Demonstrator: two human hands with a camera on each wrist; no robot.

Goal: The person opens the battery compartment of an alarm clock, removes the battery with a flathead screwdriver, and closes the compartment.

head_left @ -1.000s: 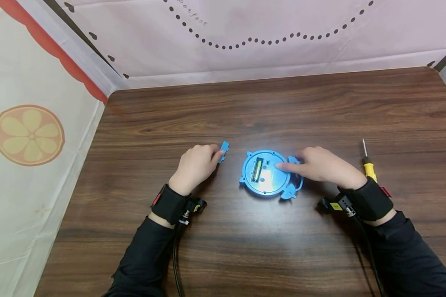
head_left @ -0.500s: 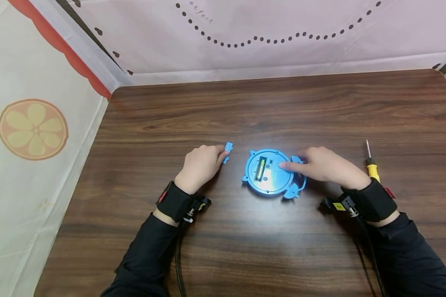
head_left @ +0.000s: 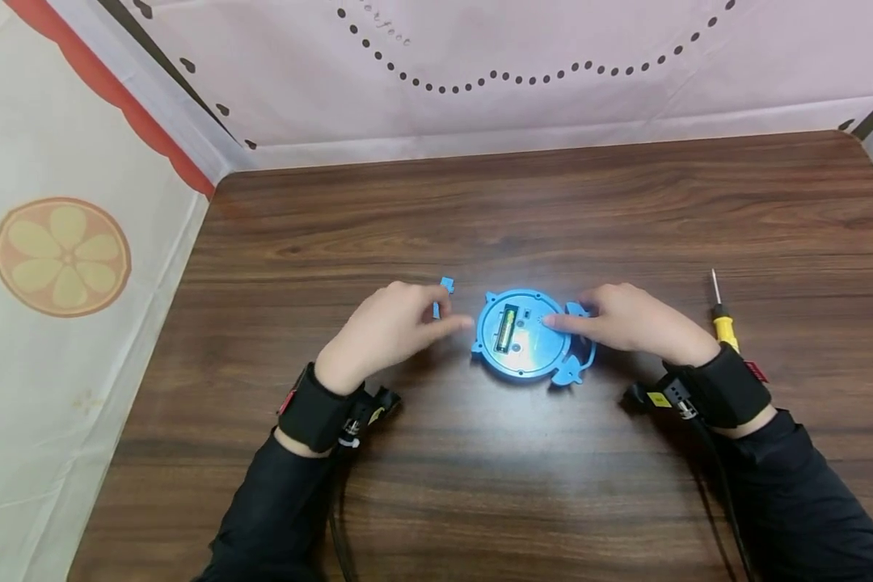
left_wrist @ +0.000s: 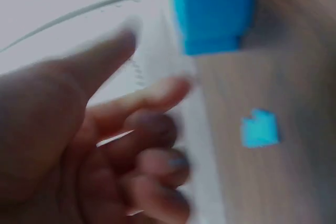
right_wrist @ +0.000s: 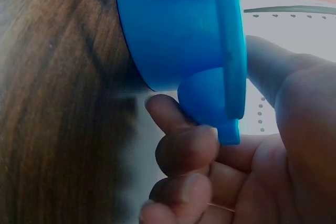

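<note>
Blue clock (head_left: 521,337) lies face down on the desk (head_left: 480,218), grasped at its edge by the right hand (head_left: 629,322). Left hand (head_left: 389,327), released, hovers beside a small blue cover (head_left: 444,289).

Bench (head_left: 524,202): dark brown wood grain, glare patch near the middle. Screwdriver (head_left: 721,319) with yellow handle and thin metal shaft lies on the bench at the right, tip pointing to the far edge. Pale pink cloth backdrop (head_left: 524,73) hangs behind the far edge, printed with a curved row of dark dots. Cream cloth (head_left: 58,242) on the left side, printed with an orange-slice motif and a red-orange band.
</note>
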